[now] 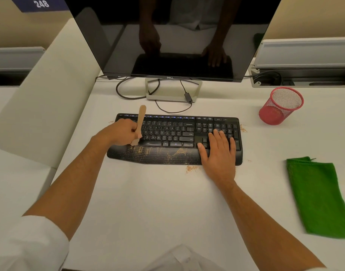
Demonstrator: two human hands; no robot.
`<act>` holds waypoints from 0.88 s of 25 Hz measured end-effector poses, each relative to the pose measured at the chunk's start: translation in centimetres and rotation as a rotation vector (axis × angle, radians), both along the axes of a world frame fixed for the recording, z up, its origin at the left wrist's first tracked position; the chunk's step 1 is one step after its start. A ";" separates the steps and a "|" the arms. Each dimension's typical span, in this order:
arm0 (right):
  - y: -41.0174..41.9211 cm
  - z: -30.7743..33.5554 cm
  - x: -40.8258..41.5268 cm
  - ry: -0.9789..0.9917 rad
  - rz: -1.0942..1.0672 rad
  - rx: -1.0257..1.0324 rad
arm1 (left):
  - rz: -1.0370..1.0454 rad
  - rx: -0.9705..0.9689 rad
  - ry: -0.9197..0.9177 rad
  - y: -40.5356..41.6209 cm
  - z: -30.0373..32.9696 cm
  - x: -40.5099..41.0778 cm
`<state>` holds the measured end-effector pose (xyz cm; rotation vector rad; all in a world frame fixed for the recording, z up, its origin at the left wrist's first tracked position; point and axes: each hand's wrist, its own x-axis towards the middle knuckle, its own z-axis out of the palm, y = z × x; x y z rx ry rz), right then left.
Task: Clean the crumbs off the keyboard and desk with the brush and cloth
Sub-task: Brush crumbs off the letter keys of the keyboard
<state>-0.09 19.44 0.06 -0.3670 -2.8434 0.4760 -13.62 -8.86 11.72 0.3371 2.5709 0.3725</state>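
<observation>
A black keyboard (171, 133) lies on the white desk (148, 202) in front of the monitor. Tan crumbs (159, 151) are strewn along its wrist rest, with small piles on the desk at its front edge (191, 168) and by its right end (243, 128). My left hand (122, 133) grips a wooden-handled brush (141, 118), bristles down at the left keys near the wrist rest. My right hand (218, 149) lies flat, fingers spread, on the keyboard's right end. A green cloth (318, 196) lies on the desk to the right, apart from both hands.
A dark monitor (173, 36) on a silver stand (173, 96) is behind the keyboard, with cables (128, 94) looping on the desk. A red mesh cup (281, 106) sits at the back right. A white divider panel (44, 98) borders the left side.
</observation>
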 end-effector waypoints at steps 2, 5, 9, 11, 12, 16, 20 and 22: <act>-0.1 0.0 0.0 0.001 -0.001 -0.001 | 0.030 0.070 0.139 0.1 -0.3 0.0; 0.0 0.0 0.0 0.001 -0.004 -0.004 | 0.076 0.161 0.213 0.3 -1.3 0.4; 0.0 0.0 0.0 0.004 -0.004 -0.002 | -0.003 -0.067 0.054 0.1 -1.0 -0.3; 0.0 0.0 0.0 0.006 0.002 -0.004 | -0.052 -0.239 0.065 -0.1 -0.3 -0.9; -0.1 0.0 0.0 0.008 0.002 0.002 | -0.053 -0.307 0.094 0.0 -0.2 -1.1; 0.0 -0.1 0.0 0.003 -0.001 0.001 | 0.040 -0.209 0.264 0.0 -0.3 -0.8; 0.0 -0.1 0.0 0.004 0.001 -0.008 | 0.250 0.105 0.282 -0.5 -1.3 0.2; 0.0 -0.1 0.0 0.004 -0.001 -0.004 | 0.307 0.122 0.196 -0.7 -1.5 0.8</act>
